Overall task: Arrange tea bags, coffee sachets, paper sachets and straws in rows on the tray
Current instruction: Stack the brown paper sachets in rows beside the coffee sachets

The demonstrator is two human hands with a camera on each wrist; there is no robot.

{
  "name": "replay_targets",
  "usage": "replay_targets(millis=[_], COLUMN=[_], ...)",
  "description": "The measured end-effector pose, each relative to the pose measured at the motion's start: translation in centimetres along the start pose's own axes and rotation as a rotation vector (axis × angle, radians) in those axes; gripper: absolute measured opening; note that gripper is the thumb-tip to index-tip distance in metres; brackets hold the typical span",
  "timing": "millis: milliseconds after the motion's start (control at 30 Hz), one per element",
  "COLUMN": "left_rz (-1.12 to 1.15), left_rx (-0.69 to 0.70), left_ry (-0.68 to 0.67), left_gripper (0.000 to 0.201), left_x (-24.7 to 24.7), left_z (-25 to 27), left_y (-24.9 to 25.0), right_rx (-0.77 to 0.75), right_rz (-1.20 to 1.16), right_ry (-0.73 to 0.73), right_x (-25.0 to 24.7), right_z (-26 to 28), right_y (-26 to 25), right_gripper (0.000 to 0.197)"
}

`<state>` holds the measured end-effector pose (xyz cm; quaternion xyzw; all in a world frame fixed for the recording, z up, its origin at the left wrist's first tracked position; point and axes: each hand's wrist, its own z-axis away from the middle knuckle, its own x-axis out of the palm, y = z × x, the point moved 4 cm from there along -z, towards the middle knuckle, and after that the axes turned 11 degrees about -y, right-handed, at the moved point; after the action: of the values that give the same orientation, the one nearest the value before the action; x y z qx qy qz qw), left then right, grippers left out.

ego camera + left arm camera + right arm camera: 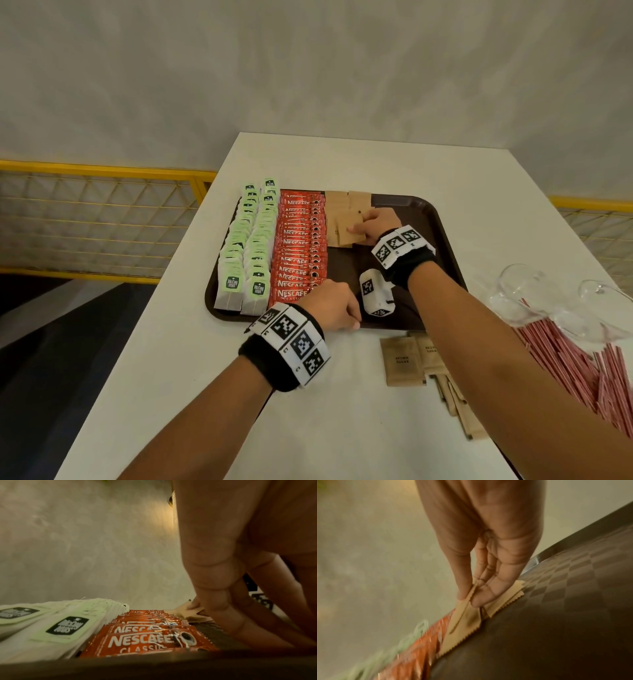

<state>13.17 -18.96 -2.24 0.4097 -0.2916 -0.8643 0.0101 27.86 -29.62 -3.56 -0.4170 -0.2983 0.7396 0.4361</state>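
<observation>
A brown tray (442, 219) holds two rows of green tea bags (246, 253), a row of red coffee sachets (298, 253) and a short row of brown paper sachets (337, 209) at the far end. My right hand (363, 226) pinches one paper sachet (464, 623) between thumb and fingers, low over the near end of that row. My left hand (351, 317) rests at the tray's front rim, its fingers (240, 615) reaching down onto the tray floor beside the coffee sachets (142, 639) and holding nothing.
Loose brown paper sachets (404, 359) lie on the white table in front of the tray. A heap of red-striped straws (575, 363) and a tipped clear glass (527, 294) sit at the right. A yellow wire fence (102, 219) stands left of the table.
</observation>
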Motion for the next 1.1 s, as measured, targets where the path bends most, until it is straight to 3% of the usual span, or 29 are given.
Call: replay_targets(millis=[67, 133, 233, 367, 500, 567, 667, 767, 833, 900, 1100], left_rz=[0.002, 0.006, 0.008, 0.019, -0.067, -0.166, -0.297, -0.322, -0.296, -0.242, -0.153], left_rx=[0.001, 0.005, 0.011, -0.002, -0.043, -0.103, -0.243, -0.383, -0.458, -0.474, -0.522], left_ry=[0.001, 0.003, -0.006, -0.021, 0.14, 0.194, 0.16, 0.176, 0.255, 0.332, 0.366], left_gripper=[0.023, 0.022, 0.022, 0.028, 0.043, 0.045, 0.05, 0.053, 0.05, 0.048, 0.041], left_x=[0.0, 0.1, 0.0, -0.3, -1.7, -2.4, -2.9, -2.6, -2.2, -2.1, -2.4], left_z=[0.0, -0.1, -0.2, -0.2, -1.4, -2.7, -4.8, -6.7, -7.3, -7.9, -8.5], left_y=[-0.1, -0.2, -0.2, 0.0, 0.7, 1.4, 2.1, 1.9, 1.2, 0.6, 0.1], right_rx=[0.004, 0.036, 0.071, 0.127, 0.134, 0.14, 0.115, 0.093, 0.073, 0.056, 0.051], right_rz=[-0.174, -0.205, -0.105, -0.068, 0.091, 0.179, 0.303, 0.36, 0.374, 0.373, 0.355], right_ry=[0.024, 0.038, 0.048, 0.026, 0.077, 0.098, 0.101, 0.102, 0.104, 0.1, 0.07], right_x=[-0.9, -1.9, -2.9, -2.2, -2.5, -2.5, -2.7, -2.9, -2.8, -2.9, -2.9], right_z=[0.5, 1.5, 1.5, 1.7, 0.3, 0.9, 1.5, 1.1, 1.0, 0.7, 0.5], right_y=[0.2, 0.6, 1.6, 1.8, 2.2, 1.9, 1.4, 1.3, 1.1, 1.1, 1.2], right_gripper=[0.02, 0.016, 0.033, 0.033, 0.037, 0.037, 0.035, 0.033, 0.036, 0.035, 0.032])
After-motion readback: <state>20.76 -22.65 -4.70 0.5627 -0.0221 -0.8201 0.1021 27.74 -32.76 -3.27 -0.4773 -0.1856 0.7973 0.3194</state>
